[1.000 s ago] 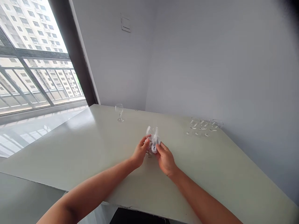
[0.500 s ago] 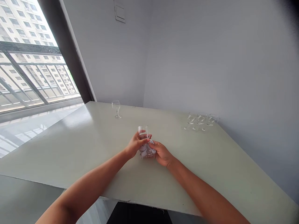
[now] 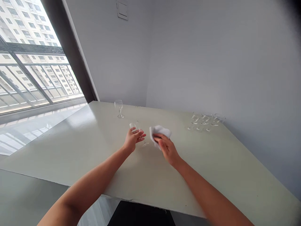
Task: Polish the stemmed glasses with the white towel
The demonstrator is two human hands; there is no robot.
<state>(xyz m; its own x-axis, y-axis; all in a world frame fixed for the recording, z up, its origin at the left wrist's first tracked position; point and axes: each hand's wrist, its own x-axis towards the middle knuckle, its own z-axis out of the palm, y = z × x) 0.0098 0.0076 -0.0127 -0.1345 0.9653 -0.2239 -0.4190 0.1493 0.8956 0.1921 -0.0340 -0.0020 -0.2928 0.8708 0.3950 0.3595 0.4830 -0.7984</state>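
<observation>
In my left hand (image 3: 134,138) is a clear stemmed glass (image 3: 134,125), its fingers around the bowl and stem. The glass tilts, its rim up to the left and its foot down to the right, partly hidden by the fingers. A white cloth (image 3: 161,131) is gripped in my right hand (image 3: 167,148), a short way right of the glass and apart from it. Cloth and right fingertips are somewhat blurred.
Another stemmed glass (image 3: 118,108) stands upright at the back left of the pale table (image 3: 84,147). Several similar glasses (image 3: 207,119) stand close together at the back right, near the wall (image 3: 211,62). A window (image 3: 35,62) is at the left.
My right hand has drawn the cloth away from the glass, to the right and up. My left hand has moved slightly left with the glass, which now tilts instead of standing nearly upright.
</observation>
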